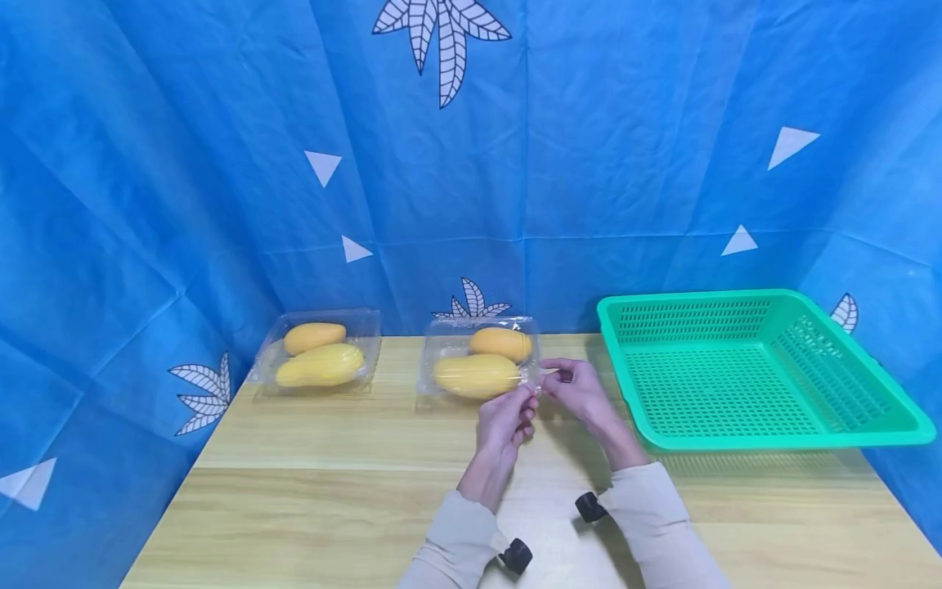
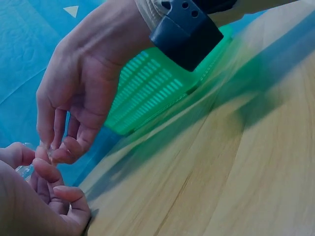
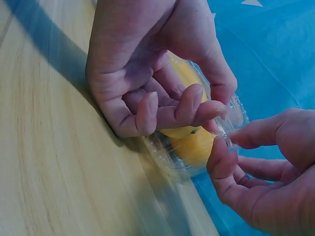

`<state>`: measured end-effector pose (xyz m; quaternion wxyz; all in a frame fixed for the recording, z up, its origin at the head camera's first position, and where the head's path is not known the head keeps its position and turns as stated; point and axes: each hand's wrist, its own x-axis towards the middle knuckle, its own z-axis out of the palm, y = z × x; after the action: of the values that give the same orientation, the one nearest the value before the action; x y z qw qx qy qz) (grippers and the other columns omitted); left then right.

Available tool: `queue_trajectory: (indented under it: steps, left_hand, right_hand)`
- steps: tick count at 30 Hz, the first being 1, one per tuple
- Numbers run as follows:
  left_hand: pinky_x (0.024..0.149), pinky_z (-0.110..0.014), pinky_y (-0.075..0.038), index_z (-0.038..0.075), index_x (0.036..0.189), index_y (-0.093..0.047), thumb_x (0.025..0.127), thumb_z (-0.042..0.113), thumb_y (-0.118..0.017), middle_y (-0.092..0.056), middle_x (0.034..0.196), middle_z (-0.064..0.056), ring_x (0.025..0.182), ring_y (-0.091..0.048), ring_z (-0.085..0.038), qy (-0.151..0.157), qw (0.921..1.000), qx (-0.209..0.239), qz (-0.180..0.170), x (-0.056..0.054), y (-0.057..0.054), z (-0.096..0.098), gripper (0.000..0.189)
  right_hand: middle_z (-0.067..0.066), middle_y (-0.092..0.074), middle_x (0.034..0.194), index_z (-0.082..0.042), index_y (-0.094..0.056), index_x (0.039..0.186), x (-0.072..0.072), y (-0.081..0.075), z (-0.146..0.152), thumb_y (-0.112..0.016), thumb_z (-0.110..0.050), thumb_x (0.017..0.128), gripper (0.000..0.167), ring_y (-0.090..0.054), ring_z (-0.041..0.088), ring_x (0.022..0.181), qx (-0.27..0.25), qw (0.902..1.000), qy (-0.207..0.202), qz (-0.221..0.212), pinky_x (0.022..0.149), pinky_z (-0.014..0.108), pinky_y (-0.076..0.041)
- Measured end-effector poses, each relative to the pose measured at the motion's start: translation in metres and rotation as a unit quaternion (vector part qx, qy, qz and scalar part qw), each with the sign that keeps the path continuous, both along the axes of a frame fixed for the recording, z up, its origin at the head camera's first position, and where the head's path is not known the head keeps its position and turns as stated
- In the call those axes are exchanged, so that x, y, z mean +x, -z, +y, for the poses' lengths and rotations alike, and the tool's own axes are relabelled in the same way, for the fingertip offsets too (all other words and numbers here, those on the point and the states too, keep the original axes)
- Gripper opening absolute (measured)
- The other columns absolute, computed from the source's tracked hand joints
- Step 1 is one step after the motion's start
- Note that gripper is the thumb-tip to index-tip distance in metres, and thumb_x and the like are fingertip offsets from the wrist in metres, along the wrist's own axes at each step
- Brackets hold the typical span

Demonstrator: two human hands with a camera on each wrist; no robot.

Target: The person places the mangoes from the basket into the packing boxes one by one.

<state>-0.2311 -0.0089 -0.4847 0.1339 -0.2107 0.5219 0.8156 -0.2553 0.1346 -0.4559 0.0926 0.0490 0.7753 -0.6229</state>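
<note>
A clear plastic clamshell box (image 1: 432, 348) stands near the table's back edge with two yellow mangoes, the front mango (image 1: 477, 376) larger than the rear mango (image 1: 500, 344). At the box's right edge, my left hand (image 1: 504, 421) pinches the clear rim between thumb and fingertips. Just beside it my right hand (image 1: 581, 393) pinches the same rim with thumb and forefinger. The right wrist view shows both hands' fingertips meeting on the thin plastic edge (image 3: 225, 135), mangoes behind. Whether the lid is fastened cannot be told.
Farther left, a second clear box (image 1: 268, 348) holds two more mangoes (image 1: 320, 366). A green perforated basket (image 1: 773, 442) stands on the right of the wooden table (image 1: 316, 507). Blue patterned cloth (image 1: 589, 123) hangs behind and along the sides.
</note>
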Motion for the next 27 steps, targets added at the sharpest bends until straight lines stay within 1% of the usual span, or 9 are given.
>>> queue_trajectory:
  steps: [2,6,10,14,17,20,23,25,27]
  left_hand:
    - [0.051,-0.02,-0.042,0.002,0.098,-0.076,0.084,0.015,-0.079,-0.071,0.077,-0.002,0.06,-0.056,-0.006,0.0,1.0,-0.003,0.001,-0.001,-0.001,0.0,0.019]
    - [0.051,-0.019,-0.042,0.003,0.097,-0.075,0.084,0.016,-0.079,-0.071,0.078,-0.002,0.06,-0.055,-0.006,0.001,0.9999,-0.011,-0.001,-0.001,-0.002,0.0,0.019]
    - [0.05,-0.019,-0.042,0.001,0.101,-0.075,0.086,0.016,-0.079,-0.071,0.079,-0.003,0.06,-0.055,-0.006,0.002,1.0,-0.005,0.001,0.0,-0.003,-0.001,0.022]
    - [0.051,-0.02,-0.042,0.0,0.104,-0.075,0.087,0.018,-0.079,-0.071,0.079,-0.002,0.06,-0.056,-0.006,0.007,0.9999,0.005,0.012,0.001,-0.003,-0.003,0.025]
    - [0.051,-0.02,-0.043,0.001,0.104,-0.075,0.088,0.02,-0.079,-0.071,0.08,-0.002,0.061,-0.057,-0.006,0.015,0.9996,0.011,0.022,0.003,-0.003,-0.007,0.025]
    - [0.05,-0.02,-0.042,0.0,0.106,-0.074,0.091,0.021,-0.077,-0.071,0.082,-0.003,0.061,-0.056,-0.006,0.029,0.999,0.011,0.033,0.005,-0.003,-0.01,0.026]
    - [0.05,-0.02,-0.041,-0.003,0.112,-0.072,0.094,0.019,-0.074,-0.072,0.086,-0.005,0.062,-0.057,-0.007,0.054,0.9975,0.002,0.047,0.007,-0.003,-0.016,0.028]
    - [0.049,-0.02,-0.041,-0.004,0.117,-0.069,0.095,0.017,-0.073,-0.073,0.09,-0.008,0.062,-0.057,-0.008,0.074,0.9952,-0.019,0.061,0.009,-0.004,-0.023,0.031]
    - [0.05,-0.021,-0.042,-0.005,0.12,-0.067,0.095,0.014,-0.071,-0.074,0.094,-0.012,0.064,-0.058,-0.009,0.097,0.9898,-0.055,0.09,0.013,-0.007,-0.033,0.032]
  right_hand:
    - [0.019,-0.067,0.099,0.01,-0.056,0.136,0.0,0.0,-0.001,-0.061,0.002,0.093,0.043,-0.063,0.029,0.087,0.002,1.0,0.002,0.001,0.068,0.03,-0.052]
    - [0.02,-0.066,0.102,0.009,-0.056,0.137,0.0,0.0,-0.002,-0.061,0.0,0.095,0.043,-0.063,0.03,0.087,0.008,1.0,0.003,0.0,0.066,0.029,-0.052]
    - [0.02,-0.066,0.103,0.008,-0.056,0.137,0.0,0.001,-0.002,-0.06,0.0,0.095,0.043,-0.063,0.032,0.089,0.009,1.0,0.001,-0.002,0.063,0.028,-0.051]
    - [0.019,-0.066,0.103,0.008,-0.057,0.137,-0.001,0.003,-0.002,-0.06,0.001,0.094,0.043,-0.063,0.032,0.091,0.001,1.0,0.008,-0.004,0.069,0.031,-0.053]
    - [0.017,-0.066,0.101,0.008,-0.057,0.136,-0.001,0.003,-0.003,-0.06,0.0,0.094,0.043,-0.063,0.028,0.089,-0.007,0.9999,0.007,-0.003,0.074,0.033,-0.054]
    - [0.019,-0.068,0.1,0.011,-0.057,0.134,0.0,0.003,-0.003,-0.061,-0.002,0.097,0.04,-0.065,0.026,0.088,-0.016,0.9998,0.001,0.007,0.078,0.034,-0.057]
    - [0.024,-0.068,0.103,0.014,-0.056,0.133,0.002,0.001,-0.003,-0.061,-0.006,0.1,0.039,-0.068,0.03,0.091,-0.016,0.9997,-0.006,0.02,0.083,0.038,-0.058]
    - [0.027,-0.068,0.108,0.016,-0.054,0.134,0.005,-0.001,-0.003,-0.06,-0.008,0.101,0.041,-0.068,0.035,0.096,0.006,0.9995,-0.013,0.03,0.087,0.042,-0.057]
    - [0.03,-0.065,0.117,0.015,-0.051,0.138,0.01,-0.003,-0.002,-0.059,-0.012,0.103,0.045,-0.066,0.04,0.107,0.049,0.9975,-0.021,0.046,0.093,0.046,-0.055]
